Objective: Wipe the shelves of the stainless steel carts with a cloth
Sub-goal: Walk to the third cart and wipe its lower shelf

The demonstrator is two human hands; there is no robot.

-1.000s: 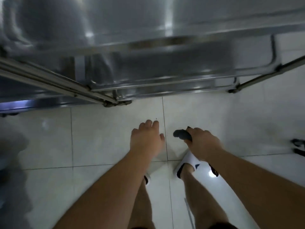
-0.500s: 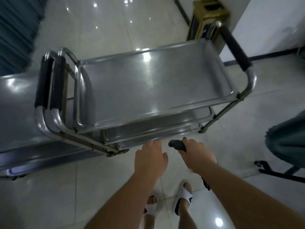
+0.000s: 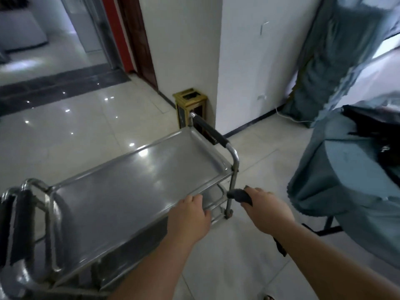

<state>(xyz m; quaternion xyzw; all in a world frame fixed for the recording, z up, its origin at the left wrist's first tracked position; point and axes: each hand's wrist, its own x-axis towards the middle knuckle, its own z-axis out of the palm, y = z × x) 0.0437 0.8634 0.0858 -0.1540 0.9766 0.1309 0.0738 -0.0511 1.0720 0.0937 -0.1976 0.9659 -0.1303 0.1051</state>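
- Shiny stainless steel cart (image 3: 134, 182) with a flat, bare top shelf, black-padded handles at both ends and a lower shelf beneath, standing on pale floor tiles.
- Dark grey cloth (image 3: 239, 195), bunched, seemingly just beside the cart's near corner post.

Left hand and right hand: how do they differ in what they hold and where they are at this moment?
The left hand holds nothing; the right hand grips a dark cloth. The left hand reaches to the near edge of the cart's top shelf, while the right hand is off the cart, over the floor beside its corner post. Both are seen from the back, arms stretched forward.
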